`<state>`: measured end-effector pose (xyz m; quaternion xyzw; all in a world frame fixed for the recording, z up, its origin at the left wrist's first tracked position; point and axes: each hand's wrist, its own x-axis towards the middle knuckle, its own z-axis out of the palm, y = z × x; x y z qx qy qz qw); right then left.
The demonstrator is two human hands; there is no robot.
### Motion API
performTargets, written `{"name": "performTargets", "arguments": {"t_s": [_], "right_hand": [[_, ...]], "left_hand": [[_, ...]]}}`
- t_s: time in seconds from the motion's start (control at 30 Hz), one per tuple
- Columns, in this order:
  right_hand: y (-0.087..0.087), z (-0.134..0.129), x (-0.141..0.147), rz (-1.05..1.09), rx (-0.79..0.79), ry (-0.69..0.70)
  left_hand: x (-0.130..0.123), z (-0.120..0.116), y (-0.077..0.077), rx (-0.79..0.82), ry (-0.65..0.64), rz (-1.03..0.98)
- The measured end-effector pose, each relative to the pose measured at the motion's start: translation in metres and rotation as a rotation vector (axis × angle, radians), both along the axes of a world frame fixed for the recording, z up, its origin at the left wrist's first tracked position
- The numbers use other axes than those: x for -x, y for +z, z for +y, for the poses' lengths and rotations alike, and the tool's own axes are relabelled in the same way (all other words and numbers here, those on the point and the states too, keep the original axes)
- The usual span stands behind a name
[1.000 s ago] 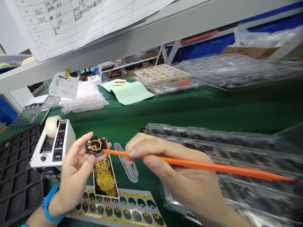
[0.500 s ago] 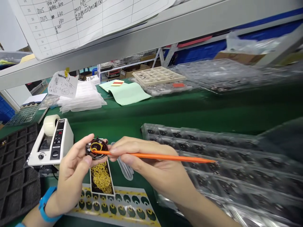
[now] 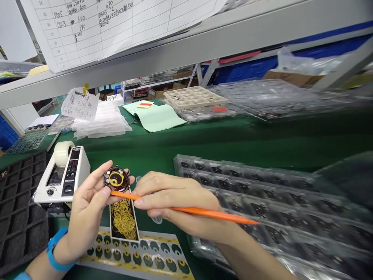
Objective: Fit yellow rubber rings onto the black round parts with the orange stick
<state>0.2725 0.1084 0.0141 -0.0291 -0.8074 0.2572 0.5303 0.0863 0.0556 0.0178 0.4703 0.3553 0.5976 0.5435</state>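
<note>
Crosswise, orange stick, left tip by disc

This was an assembly workshop for small parts: a green worktop carried a tape dispenser with a digital display, clear compartment trays of dark pieces and a box of yellow rings, with a handwritten ruled sheet above and loaded shelving behind.
</note>
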Motion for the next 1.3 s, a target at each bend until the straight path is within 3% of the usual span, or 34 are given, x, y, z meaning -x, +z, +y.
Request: {"name": "performTargets", "arguments": {"t_s": [0.1, 0.27, 0.37, 0.47, 0.57, 0.7, 0.8, 0.87, 0.97, 1.13, 1.3], "right_hand": [[-0.002, -0.006, 0.005, 0.104, 0.052, -0.093], [-0.009, -0.019, 0.02, 0.315, 0.206, -0.453], [-0.012, -0.019, 0.027, 0.349, 0.21, -0.512], [-0.015, -0.014, 0.028, 0.295, 0.091, -0.485], [-0.017, -0.009, 0.028, 0.196, -0.149, -0.459], [-0.02, -0.003, 0.03, 0.05, -0.454, -0.544], [-0.021, 0.002, 0.03, -0.034, -0.519, -0.595], [-0.02, 0.002, 0.028, -0.015, -0.443, -0.569], [-0.017, -0.001, 0.021, 0.108, -0.183, -0.523], [-0.013, -0.006, 0.014, 0.244, 0.186, -0.608], [-0.018, -0.003, 0.016, 0.235, 0.286, -0.587]], "left_hand": [[-0.001, 0.001, -0.002, -0.01, -0.035, -0.018], [-0.01, 0.0, -0.009, -0.063, -0.045, -0.03], [-0.015, 0.001, -0.014, -0.062, -0.014, -0.021], [-0.017, 0.004, -0.018, -0.042, 0.024, -0.024], [-0.014, 0.008, -0.019, -0.004, 0.031, -0.025], [-0.011, 0.016, -0.017, 0.069, 0.051, -0.062], [-0.012, 0.023, -0.012, 0.114, 0.079, -0.112], [-0.011, 0.027, -0.008, 0.131, 0.093, -0.129], [-0.006, 0.031, -0.007, 0.123, 0.105, -0.096], [0.001, 0.035, -0.009, 0.038, 0.111, 0.031], [0.003, 0.036, -0.014, -0.073, 0.071, 0.126]]}}
